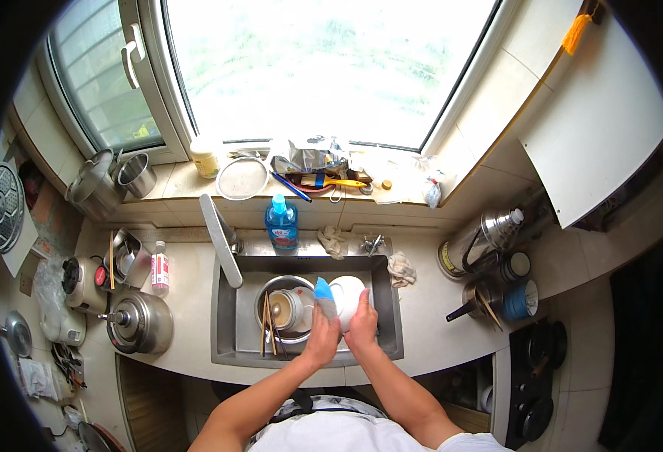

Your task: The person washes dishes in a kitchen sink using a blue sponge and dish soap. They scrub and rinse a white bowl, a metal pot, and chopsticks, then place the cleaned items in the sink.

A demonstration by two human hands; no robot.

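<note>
My right hand [362, 323] grips a white bowl or dish [349, 291] over the right half of the stainless steel sink [243, 344]. Against the dish's left side, my left hand [323, 340] holds a blue and pale grey cleaning cloth or sponge [323, 291]. Left of my hands, a round metal basin [261, 294] stands in the sink. Stacked bowls [286, 309] sit inside it, and several chopsticks [265, 327] lean across its front rim. My fingers partly cover the cloth and the dish.
The faucet [218, 240] reaches over the sink's left rim. Behind stands a blue detergent bottle [282, 226]; a rag [401, 269] lies at right. A steel kettle [139, 323] and pink-labelled bottle [160, 268] are left, a thermos flask [473, 243] and black-handled pot [475, 296] right.
</note>
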